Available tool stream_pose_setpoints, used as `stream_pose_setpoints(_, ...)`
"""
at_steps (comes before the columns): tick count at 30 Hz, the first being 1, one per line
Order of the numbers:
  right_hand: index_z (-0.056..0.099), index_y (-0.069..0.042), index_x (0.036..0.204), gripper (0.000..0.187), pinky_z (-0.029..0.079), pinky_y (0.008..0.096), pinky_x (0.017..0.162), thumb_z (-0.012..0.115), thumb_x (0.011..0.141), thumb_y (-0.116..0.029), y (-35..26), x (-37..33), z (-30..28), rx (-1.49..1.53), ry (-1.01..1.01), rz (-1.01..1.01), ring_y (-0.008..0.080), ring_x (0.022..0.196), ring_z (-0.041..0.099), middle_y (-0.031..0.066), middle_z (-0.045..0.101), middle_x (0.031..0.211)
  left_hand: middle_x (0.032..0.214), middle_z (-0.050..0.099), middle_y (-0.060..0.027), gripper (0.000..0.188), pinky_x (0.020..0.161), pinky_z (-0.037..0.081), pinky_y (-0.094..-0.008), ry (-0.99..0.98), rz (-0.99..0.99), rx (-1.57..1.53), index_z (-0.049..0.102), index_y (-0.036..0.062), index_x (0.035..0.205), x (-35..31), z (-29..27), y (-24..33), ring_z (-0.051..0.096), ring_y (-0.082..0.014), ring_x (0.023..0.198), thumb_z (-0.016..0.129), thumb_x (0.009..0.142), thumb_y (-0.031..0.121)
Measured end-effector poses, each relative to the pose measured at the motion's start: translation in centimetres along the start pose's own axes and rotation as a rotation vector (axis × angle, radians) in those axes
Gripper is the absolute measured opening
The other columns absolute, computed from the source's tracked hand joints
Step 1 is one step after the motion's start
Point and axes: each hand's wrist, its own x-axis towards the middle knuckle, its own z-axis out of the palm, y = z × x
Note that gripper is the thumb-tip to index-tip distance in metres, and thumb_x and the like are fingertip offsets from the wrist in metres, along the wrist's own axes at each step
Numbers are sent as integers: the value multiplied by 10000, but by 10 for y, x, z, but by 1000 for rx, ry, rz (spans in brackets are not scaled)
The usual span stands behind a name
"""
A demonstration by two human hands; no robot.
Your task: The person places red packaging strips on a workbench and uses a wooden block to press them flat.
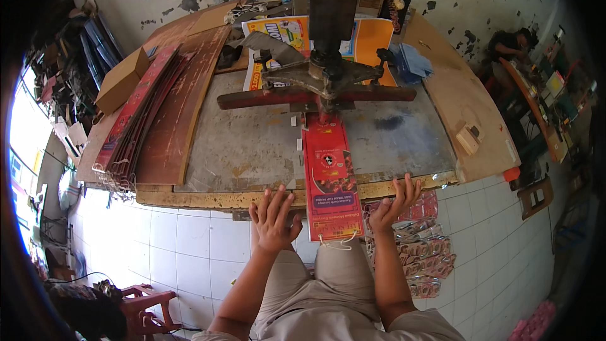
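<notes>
A long red printed card strip (pixel 330 173) lies on the grey metal bed (pixel 246 142) of a press and hangs over the table's front edge. White string loops (pixel 338 240) are tied at its near end. Its far end passes beneath the dark metal press head (pixel 322 79). To the left of the strip, my left hand (pixel 274 218) rests at the table edge, fingers spread and holding nothing. On the other side, my right hand (pixel 394 205) is at the edge too, its fingers stretched out and nothing in it. Neither hand touches the strip, as far as I can tell.
Stacked red strips (pixel 136 113) and a cardboard box (pixel 122 80) sit on the left. A small wooden block (pixel 467 139) lies on the right board. Bundled printed pieces (pixel 423 256) are on the floor. A person (pixel 514 44) works far right; a red stool (pixel 148 309) stands lower left.
</notes>
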Motion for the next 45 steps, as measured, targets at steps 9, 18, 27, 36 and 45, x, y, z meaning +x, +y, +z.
stream_pose_setpoints(9,595,-65,1509,513,200,709,1316,381,1214,-427,10,-3,-12,-5,-83,-33,492,1628,330,192,502,1678,1631,656,-116,494,1377,108,-586,-15,-3,4,730,118,1450,-1,-1,1,437,-379,1633,687,1049,402)
stream_pose_setpoints(18,598,-51,1493,510,199,731,1306,401,1204,-421,7,-4,-7,-8,-44,-7,501,1620,338,206,509,1666,1630,653,-105,504,1364,128,-595,-19,13,25,723,123,1459,1,-2,1,450,-367,1617,707,1027,382)
stream_pose_setpoints(27,599,-45,1492,519,212,730,1302,391,1211,-429,7,-1,-9,-20,-59,-22,504,1610,351,211,519,1654,1629,655,-91,512,1378,137,-567,-16,-8,2,721,131,1468,2,-3,3,460,-357,1612,740,1004,344)
stream_pose_setpoints(36,587,-20,1527,641,218,677,1332,292,1236,-509,-35,26,-45,158,-224,80,435,1624,387,188,548,1663,1631,662,-61,510,1333,248,-529,-63,-39,-51,718,151,1477,13,-21,8,520,-307,1566,760,995,313)
stream_pose_setpoints(45,732,-108,1506,713,375,631,1282,796,995,-601,-114,70,-96,217,-788,-218,406,1548,541,163,607,1651,1313,758,-123,363,1070,494,-515,-151,-260,-338,749,68,1334,122,-64,-12,682,-353,1208,727,1000,208)
